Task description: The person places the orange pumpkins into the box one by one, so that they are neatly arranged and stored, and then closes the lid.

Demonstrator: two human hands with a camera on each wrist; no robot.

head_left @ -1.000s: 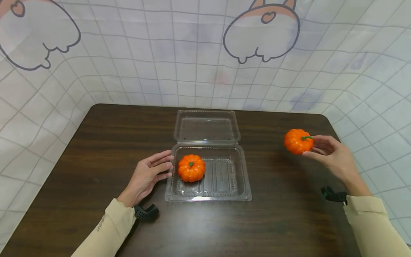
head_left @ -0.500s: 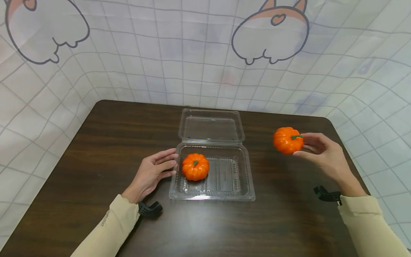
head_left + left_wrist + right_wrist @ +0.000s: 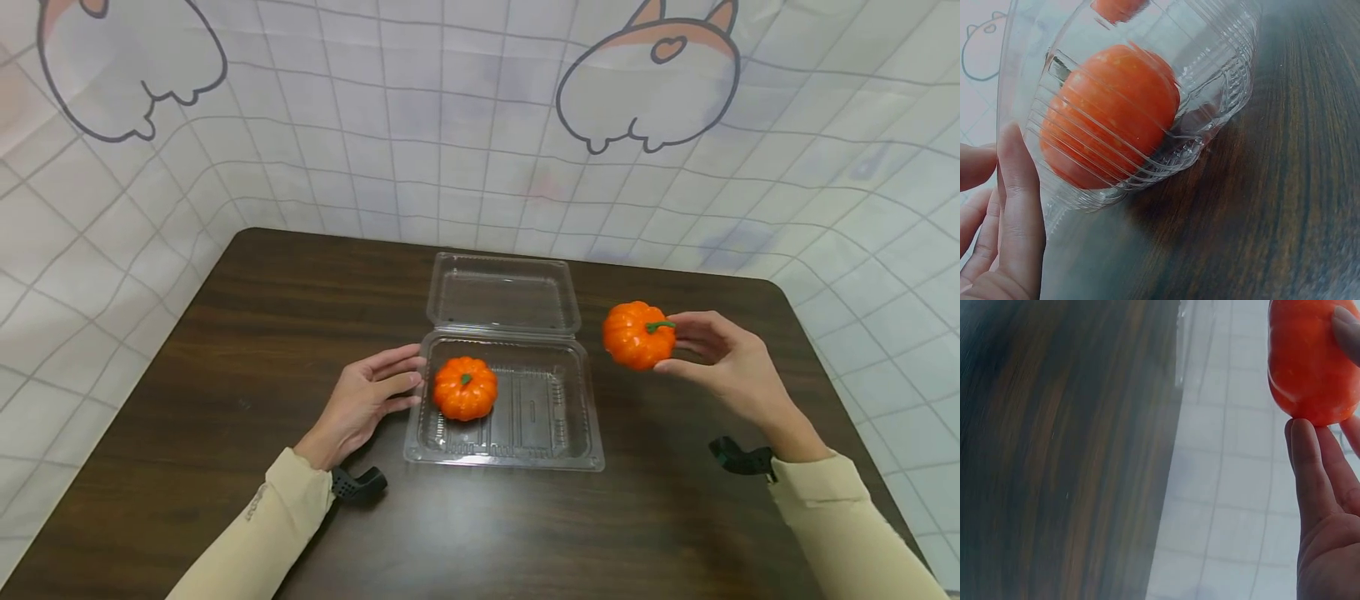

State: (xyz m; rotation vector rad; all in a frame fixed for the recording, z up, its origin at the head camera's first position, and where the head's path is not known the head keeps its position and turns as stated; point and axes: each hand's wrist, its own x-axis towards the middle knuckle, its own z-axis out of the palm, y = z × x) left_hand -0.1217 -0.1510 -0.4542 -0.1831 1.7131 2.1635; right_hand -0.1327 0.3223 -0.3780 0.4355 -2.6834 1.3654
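Observation:
A clear plastic clamshell container [image 3: 532, 417] lies on the table with its lid [image 3: 504, 293] folded back. One small orange toy pumpkin [image 3: 465, 389] with a short green stem sits in the left part of its base; the left wrist view shows this pumpkin [image 3: 1110, 115] through the ribbed wall. My left hand [image 3: 363, 404] pinches the container's left rim between thumb and fingers. To the right of the container, my right hand [image 3: 731, 362] holds a second orange pumpkin [image 3: 637, 336] above the table, its green stem pointing toward the hand. Fingertips press this pumpkin [image 3: 1313, 362] in the right wrist view.
The dark wooden table [image 3: 480, 542] has rounded far corners. A white grid-patterned curtain [image 3: 420, 150] with cartoon animal prints hangs behind it and round both sides. Each wrist carries a black strap [image 3: 360, 483].
My right hand has moved left with its pumpkin, closer to the container. The left hand keeps its place at the rim. The whole head view has shifted slightly.

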